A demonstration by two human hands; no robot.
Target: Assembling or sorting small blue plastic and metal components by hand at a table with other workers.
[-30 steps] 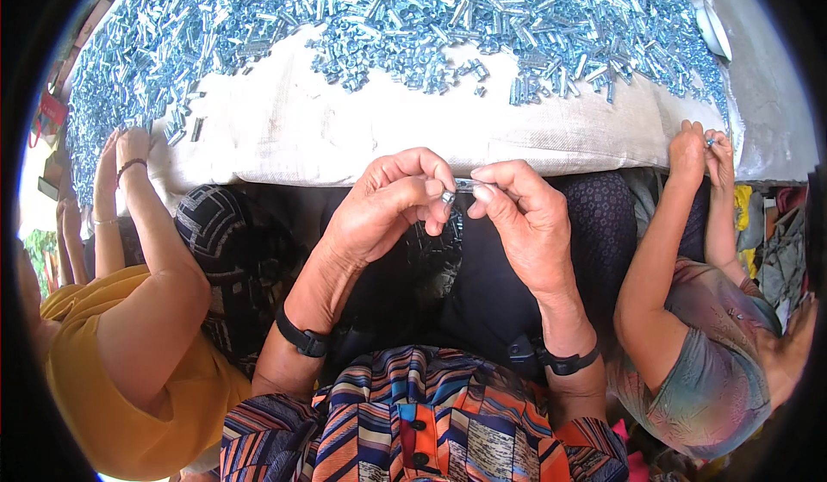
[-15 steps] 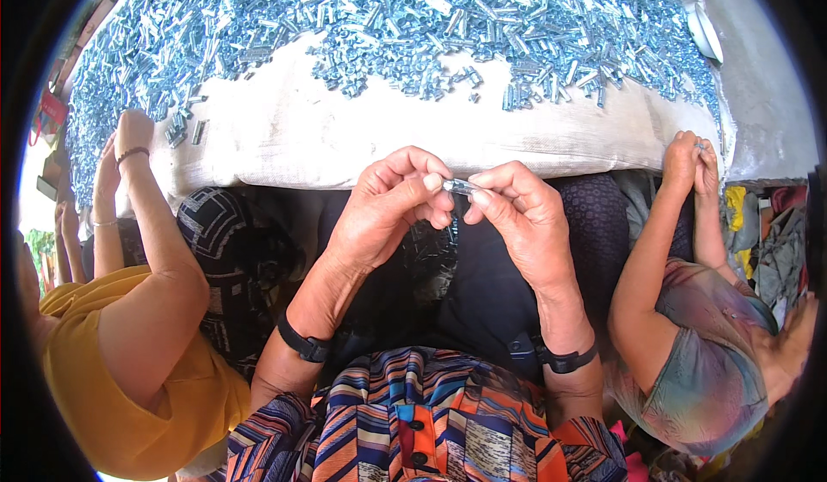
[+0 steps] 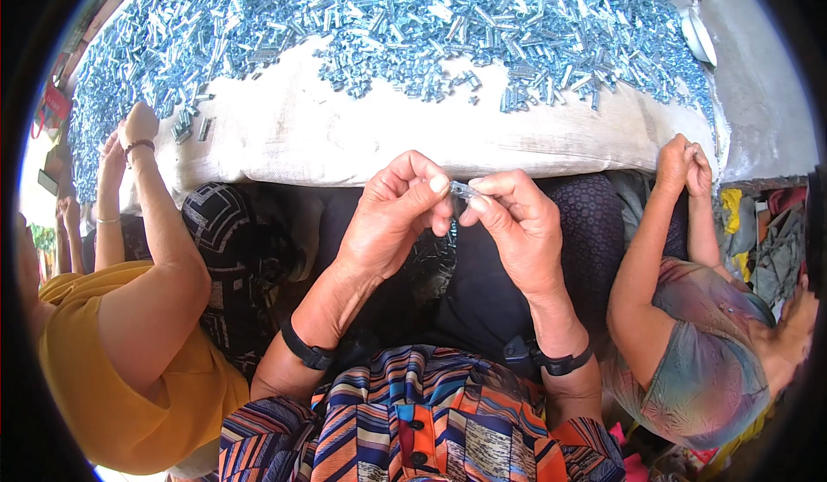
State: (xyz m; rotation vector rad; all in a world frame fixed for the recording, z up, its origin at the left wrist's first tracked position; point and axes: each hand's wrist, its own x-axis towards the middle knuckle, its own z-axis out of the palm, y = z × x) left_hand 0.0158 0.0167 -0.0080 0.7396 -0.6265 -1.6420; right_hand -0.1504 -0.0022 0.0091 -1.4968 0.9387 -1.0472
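Observation:
My left hand point(image 3: 398, 215) and my right hand point(image 3: 515, 222) meet in front of me, just below the table's near edge. Their fingertips pinch one small silvery-blue metal part point(image 3: 460, 191) between them. Each wrist wears a black band. A wide heap of the same small bluish metal parts point(image 3: 413, 25) covers the far side of the table. The table is covered with a whitish cloth point(image 3: 345, 129).
A person in a yellow top point(image 3: 112, 370) sits at my left, hands point(image 3: 129, 133) raised at the table edge. A person in a patterned top point(image 3: 706, 370) sits at my right, hands point(image 3: 685, 159) together at the edge. A dark bag point(image 3: 431, 262) lies on my lap.
My two hands have stayed together on the small part, fingers shifting slightly. The neighbours' hands have barely moved.

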